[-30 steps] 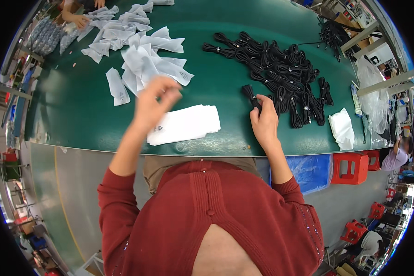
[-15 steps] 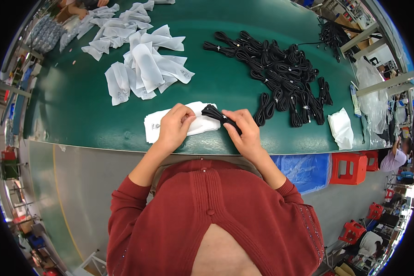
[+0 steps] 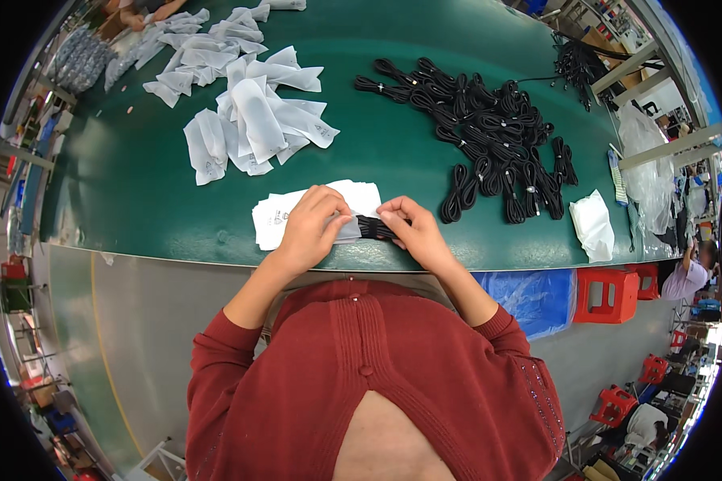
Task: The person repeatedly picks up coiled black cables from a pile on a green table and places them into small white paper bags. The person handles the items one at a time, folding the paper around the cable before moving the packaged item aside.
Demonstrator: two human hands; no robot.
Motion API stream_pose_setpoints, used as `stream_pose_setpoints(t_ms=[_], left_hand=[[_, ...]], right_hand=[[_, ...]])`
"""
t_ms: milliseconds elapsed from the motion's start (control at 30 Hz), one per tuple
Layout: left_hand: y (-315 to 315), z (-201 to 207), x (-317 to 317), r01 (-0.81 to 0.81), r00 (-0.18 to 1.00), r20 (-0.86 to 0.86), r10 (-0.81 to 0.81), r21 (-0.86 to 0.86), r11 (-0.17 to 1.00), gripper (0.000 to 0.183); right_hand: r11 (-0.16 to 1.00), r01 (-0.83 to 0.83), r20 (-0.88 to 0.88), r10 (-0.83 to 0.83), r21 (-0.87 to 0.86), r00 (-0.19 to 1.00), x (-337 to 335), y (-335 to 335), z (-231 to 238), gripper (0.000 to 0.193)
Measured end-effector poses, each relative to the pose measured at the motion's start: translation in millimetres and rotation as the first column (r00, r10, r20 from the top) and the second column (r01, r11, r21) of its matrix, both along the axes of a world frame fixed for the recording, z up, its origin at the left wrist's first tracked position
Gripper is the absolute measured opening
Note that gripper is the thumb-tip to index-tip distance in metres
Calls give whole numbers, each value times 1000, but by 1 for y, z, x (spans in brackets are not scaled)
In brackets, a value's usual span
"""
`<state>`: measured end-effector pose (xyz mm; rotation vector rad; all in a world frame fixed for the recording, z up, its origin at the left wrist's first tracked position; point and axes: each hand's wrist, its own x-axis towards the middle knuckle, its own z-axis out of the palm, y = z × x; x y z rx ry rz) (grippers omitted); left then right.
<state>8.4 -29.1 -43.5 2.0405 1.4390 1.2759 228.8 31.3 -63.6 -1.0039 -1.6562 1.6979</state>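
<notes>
A coiled black cable [image 3: 372, 228] lies between my hands, its left end tucked into the mouth of a whitish translucent bag [image 3: 349, 232]. My left hand [image 3: 313, 228] is closed on that bag with thumb and fingers. At the cable's right end, my right hand [image 3: 417, 234] closes around it, fingertips close to the bag's mouth. Beneath both hands lies a stack of flat white bags [image 3: 271, 216] with small printed marks. How far the cable reaches inside the bag is hidden by my left hand.
Filled whitish bags [image 3: 253, 120] are heaped at the far left of the green table [image 3: 152, 216]. Several coiled black cables [image 3: 497, 128] form a pile at right, near a white packet [image 3: 592, 228]. Another person's hand [image 3: 167, 10] shows at top left. A blue bin [image 3: 529, 297] and red stool [image 3: 607, 295] stand below.
The cable has moved down and left, and its left end has entered the bag. My left hand has shifted right; my right fingertips have drawn nearer to it.
</notes>
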Motion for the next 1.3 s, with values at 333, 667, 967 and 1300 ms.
stream_pose_setpoints(t_ms=[333, 667, 967, 1300], left_hand=[[17, 33, -5, -25, 999, -20, 25, 2, 1000, 12], [73, 85, -94, -442, 803, 475, 359, 73, 894, 22], [-9, 37, -25, -16, 852, -507, -132, -277, 961, 117], [-13, 22, -36, -81, 831, -541, -130, -349, 934, 92]], right_hand=[[863, -101, -122, 184, 495, 975, -18, -8, 23, 26], [547, -146, 539, -681, 824, 495, 38, 33, 38, 43], [560, -114, 510, -628, 821, 588, 55, 28, 19, 46], [766, 172, 354, -469, 619, 809, 36, 20, 21, 38]])
